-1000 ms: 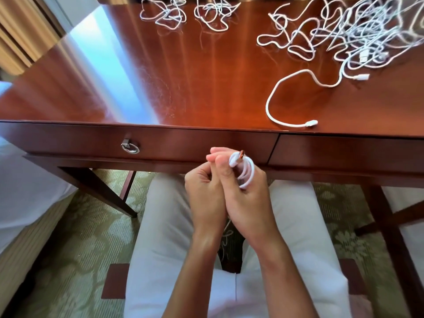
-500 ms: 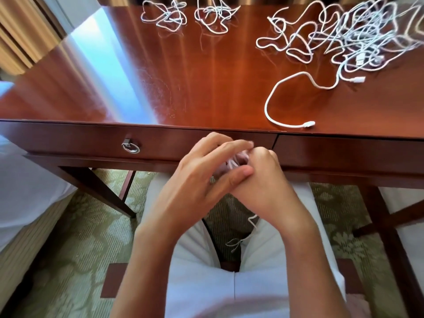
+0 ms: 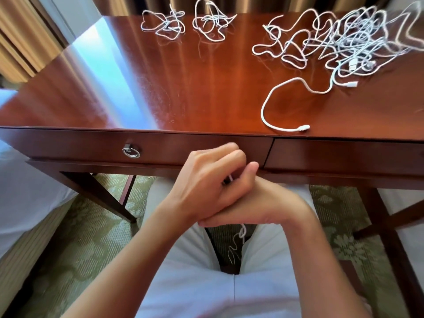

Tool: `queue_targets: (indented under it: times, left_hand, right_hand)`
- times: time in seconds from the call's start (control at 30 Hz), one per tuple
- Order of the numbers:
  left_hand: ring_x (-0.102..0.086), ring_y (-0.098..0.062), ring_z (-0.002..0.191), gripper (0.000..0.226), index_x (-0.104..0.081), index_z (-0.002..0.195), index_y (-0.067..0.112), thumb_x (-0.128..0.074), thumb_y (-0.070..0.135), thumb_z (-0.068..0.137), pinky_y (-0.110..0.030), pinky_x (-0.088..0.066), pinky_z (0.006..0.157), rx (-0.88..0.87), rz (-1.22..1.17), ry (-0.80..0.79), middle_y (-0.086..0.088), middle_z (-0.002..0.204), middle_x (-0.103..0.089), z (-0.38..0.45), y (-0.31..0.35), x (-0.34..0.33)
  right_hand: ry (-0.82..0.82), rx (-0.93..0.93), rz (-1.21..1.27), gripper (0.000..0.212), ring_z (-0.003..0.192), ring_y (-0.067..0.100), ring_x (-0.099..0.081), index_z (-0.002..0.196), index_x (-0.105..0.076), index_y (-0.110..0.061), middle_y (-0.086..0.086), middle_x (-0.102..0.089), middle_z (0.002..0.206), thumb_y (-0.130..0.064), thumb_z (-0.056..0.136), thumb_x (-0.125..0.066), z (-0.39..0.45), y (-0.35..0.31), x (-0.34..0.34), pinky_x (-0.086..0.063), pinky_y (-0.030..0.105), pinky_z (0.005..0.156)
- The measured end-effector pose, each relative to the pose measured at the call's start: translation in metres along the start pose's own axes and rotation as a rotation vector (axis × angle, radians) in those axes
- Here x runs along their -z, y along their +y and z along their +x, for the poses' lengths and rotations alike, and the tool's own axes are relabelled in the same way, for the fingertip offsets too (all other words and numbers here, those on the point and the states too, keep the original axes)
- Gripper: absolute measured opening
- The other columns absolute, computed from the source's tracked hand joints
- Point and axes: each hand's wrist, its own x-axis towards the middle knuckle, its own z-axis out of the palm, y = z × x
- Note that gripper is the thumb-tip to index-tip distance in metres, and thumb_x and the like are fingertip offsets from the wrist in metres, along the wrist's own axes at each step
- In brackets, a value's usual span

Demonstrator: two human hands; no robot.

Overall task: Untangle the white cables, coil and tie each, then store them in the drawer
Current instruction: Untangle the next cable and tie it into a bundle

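My left hand [image 3: 206,180] curls over my right hand [image 3: 247,203], both gripping a white cable [image 3: 242,232] below the tabletop's [image 3: 183,88] front edge. A tangled pile [image 3: 348,42] lies at its far right corner.

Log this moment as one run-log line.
left hand over right hand, gripping white cable | drawer closed | tangle on desk

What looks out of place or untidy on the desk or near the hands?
The big tangle of white cables sprawls on the desk's far right. One cable end lies at the front edge. A thin strand dangles below the hands.
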Motion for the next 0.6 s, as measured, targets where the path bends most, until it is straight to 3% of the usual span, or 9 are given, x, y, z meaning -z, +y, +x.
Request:
queue_targets:
  times: [0.1, 0.17, 0.23, 0.37, 0.5, 0.53, 0.6]
  left_hand:
    - [-0.038, -0.021, 0.048, 0.038, -0.049, 0.06, 0.004, -0.054, 0.014, 0.096, -0.029, -0.034, 0.047, -0.002, 0.08, 0.053, -0.001, 0.057, -0.043, 0.001, -0.002, -0.003]
    - [-0.033, -0.017, 0.05, 0.04, -0.05, 0.058, 0.004, -0.053, 0.015, 0.097, -0.026, -0.03, 0.049, 0.003, 0.127, 0.108, 0.002, 0.057, -0.04, 0.002, -0.005, 0.0]
    - [-0.023, -0.012, 0.053, 0.043, -0.04, 0.056, 0.012, -0.053, 0.015, 0.097, -0.018, -0.022, 0.055, 0.014, 0.162, 0.149, 0.008, 0.061, -0.03, 0.007, -0.006, 0.003]
    - [-0.023, -0.007, 0.049, 0.046, -0.029, 0.059, 0.018, -0.054, 0.009, 0.097, -0.011, -0.019, 0.052, 0.111, 0.117, 0.228, 0.018, 0.057, -0.018, 0.018, -0.006, 0.007]
    - [-0.022, -0.005, 0.046, 0.054, -0.029, 0.052, 0.009, -0.06, 0.01, 0.096, -0.013, -0.019, 0.048, 0.305, 0.048, 0.365, 0.016, 0.051, -0.017, 0.023, -0.009, 0.005]
    - [-0.022, -0.005, 0.047, 0.054, -0.03, 0.052, 0.007, -0.06, 0.013, 0.097, -0.016, -0.02, 0.047, 0.352, 0.001, 0.387, 0.013, 0.049, -0.02, 0.023, -0.01, 0.005]
    - [-0.021, -0.006, 0.048, 0.057, -0.029, 0.052, 0.002, -0.059, 0.016, 0.099, -0.024, -0.02, 0.047, 0.442, -0.089, 0.442, 0.003, 0.048, -0.021, 0.025, -0.012, 0.006]
  right_hand:
    - [0.038, 0.009, 0.098, 0.035, 0.083, -0.007, -0.067, 0.089, -0.067, -0.027, -0.013, -0.073, 0.084, -0.01, 0.069, -0.091, 0.0, 0.002, 0.002, -0.057, 0.019, 0.072]
    - [0.104, 0.051, 0.113, 0.027, 0.084, 0.005, -0.07, 0.087, -0.07, -0.022, -0.004, -0.075, 0.084, -0.006, 0.072, -0.086, 0.003, 0.005, 0.007, -0.06, 0.039, 0.077]
    - [0.155, 0.066, 0.099, 0.017, 0.08, 0.017, -0.071, 0.084, -0.071, -0.017, 0.003, -0.075, 0.082, -0.009, 0.074, -0.083, 0.004, 0.008, 0.011, -0.057, 0.05, 0.077]
    - [0.256, 0.128, 0.108, 0.011, 0.081, 0.017, -0.07, 0.089, -0.07, -0.015, 0.002, -0.074, 0.084, -0.011, 0.083, -0.078, 0.007, 0.01, 0.013, -0.055, 0.047, 0.076]
    - [0.293, 0.166, 0.219, 0.017, 0.096, 0.007, -0.07, 0.105, -0.073, -0.019, -0.005, -0.076, 0.099, -0.018, 0.089, -0.077, 0.009, 0.013, 0.007, -0.056, 0.04, 0.087]
    - [0.308, 0.159, 0.247, 0.017, 0.095, 0.006, -0.07, 0.107, -0.072, -0.02, -0.007, -0.076, 0.099, -0.022, 0.09, -0.077, 0.009, 0.014, 0.006, -0.056, 0.037, 0.087]
    - [0.345, 0.13, 0.2, 0.01, 0.075, 0.001, -0.064, 0.099, -0.073, -0.022, -0.013, -0.073, 0.083, -0.03, 0.094, -0.072, 0.006, 0.016, 0.002, -0.053, 0.028, 0.072]
